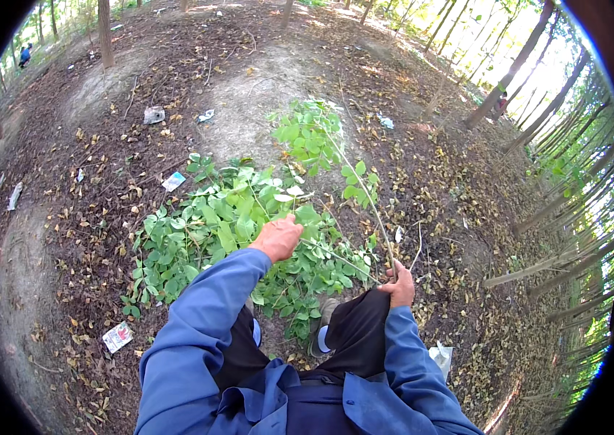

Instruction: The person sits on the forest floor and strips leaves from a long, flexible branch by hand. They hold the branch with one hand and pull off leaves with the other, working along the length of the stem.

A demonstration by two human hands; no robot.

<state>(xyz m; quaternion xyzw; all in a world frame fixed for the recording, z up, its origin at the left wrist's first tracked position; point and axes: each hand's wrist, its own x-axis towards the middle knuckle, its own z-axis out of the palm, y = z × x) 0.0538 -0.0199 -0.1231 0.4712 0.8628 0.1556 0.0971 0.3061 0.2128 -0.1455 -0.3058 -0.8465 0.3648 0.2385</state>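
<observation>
My right hand, beside my right knee, grips the lower end of a leafy branch. The branch slants up and away to a spray of green leaves. A thin side stem runs from near that grip towards my left hand, whose fingers are closed around its leafy part. Under and ahead of my left hand spreads a heap of cut green foliage, reaching close to my shoes. My left palm and most of what lies inside it are hidden.
Dry leaves and twigs cover the dirt ground. Scattered litter includes a printed packet, a blue-white wrapper, a plastic bag and a greyish lump. Tree trunks stand around; a distant person appears at far left.
</observation>
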